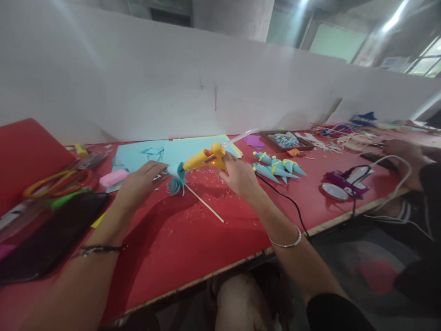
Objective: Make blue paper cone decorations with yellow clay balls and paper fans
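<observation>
My right hand (240, 177) is wrapped round the handle of a yellow glue gun (203, 159), with a clear glue stick (237, 137) poking out of its back. The gun's nozzle points left, at the opening of a rolled light-blue paper piece (178, 170). That roll is pinched in the fingers of my left hand (139, 183). Just below it is a curled teal paper strip bundle (176, 186), beside a thin wooden stick (205, 202) that slants down to the right.
Blue paper sheets (138, 156) lie behind my hands. Scissors (74, 181), a pink block (114, 178) and a black phone-like slab (51, 234) are at left. Blue paper cones (275, 168), a tray (305, 147) and a purple device (347, 184) are at right, near another person's hand (401, 151).
</observation>
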The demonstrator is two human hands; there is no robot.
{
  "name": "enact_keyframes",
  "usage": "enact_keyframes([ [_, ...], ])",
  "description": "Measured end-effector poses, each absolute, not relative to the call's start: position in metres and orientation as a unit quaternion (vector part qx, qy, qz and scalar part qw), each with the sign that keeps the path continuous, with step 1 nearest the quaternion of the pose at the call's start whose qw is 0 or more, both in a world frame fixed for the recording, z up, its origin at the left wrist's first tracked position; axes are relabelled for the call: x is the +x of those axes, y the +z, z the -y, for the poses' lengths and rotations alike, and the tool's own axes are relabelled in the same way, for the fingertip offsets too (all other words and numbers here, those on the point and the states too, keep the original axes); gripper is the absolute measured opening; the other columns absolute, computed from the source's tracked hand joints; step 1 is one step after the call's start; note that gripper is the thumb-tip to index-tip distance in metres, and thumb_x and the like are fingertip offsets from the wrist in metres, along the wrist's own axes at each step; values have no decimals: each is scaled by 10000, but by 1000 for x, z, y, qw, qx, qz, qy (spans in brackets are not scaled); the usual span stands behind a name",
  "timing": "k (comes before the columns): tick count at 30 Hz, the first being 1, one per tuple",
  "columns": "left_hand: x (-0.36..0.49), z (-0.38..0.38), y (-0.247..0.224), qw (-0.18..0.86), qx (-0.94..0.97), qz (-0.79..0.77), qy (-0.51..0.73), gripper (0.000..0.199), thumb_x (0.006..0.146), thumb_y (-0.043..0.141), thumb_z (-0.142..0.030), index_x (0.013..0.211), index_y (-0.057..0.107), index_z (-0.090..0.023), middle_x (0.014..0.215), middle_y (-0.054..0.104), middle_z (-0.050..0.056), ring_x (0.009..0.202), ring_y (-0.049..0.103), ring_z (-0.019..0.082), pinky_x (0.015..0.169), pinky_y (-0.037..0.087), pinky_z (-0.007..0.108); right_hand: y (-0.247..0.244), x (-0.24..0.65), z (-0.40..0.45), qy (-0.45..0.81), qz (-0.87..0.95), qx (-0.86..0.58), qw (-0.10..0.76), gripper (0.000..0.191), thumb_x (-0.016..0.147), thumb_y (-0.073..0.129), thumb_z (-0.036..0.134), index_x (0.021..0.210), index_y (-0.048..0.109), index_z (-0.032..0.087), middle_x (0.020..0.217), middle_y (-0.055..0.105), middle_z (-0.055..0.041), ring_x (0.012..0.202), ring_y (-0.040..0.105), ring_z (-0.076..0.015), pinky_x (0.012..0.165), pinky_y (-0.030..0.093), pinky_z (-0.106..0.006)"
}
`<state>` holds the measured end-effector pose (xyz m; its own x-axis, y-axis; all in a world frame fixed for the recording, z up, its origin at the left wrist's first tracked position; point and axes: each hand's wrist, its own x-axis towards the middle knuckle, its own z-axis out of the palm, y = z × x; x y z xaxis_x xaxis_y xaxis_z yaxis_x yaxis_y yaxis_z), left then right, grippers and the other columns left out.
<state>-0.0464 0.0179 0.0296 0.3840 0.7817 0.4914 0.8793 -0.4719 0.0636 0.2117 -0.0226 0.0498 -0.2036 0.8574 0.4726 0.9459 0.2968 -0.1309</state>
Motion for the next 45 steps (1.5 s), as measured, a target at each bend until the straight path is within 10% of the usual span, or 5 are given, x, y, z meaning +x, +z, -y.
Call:
enact_keyframes([
  [45, -41, -16, 24, 139, -812, 536, -182, 163, 850, 462, -270, 983, 557, -271, 958, 646, 21, 810, 613, 189, 542, 354, 275, 34, 202, 19, -97, 757, -526, 375, 436, 789, 499, 475, 1101, 537, 172, 1036, 620, -62, 804, 605, -183, 568, 426, -257],
])
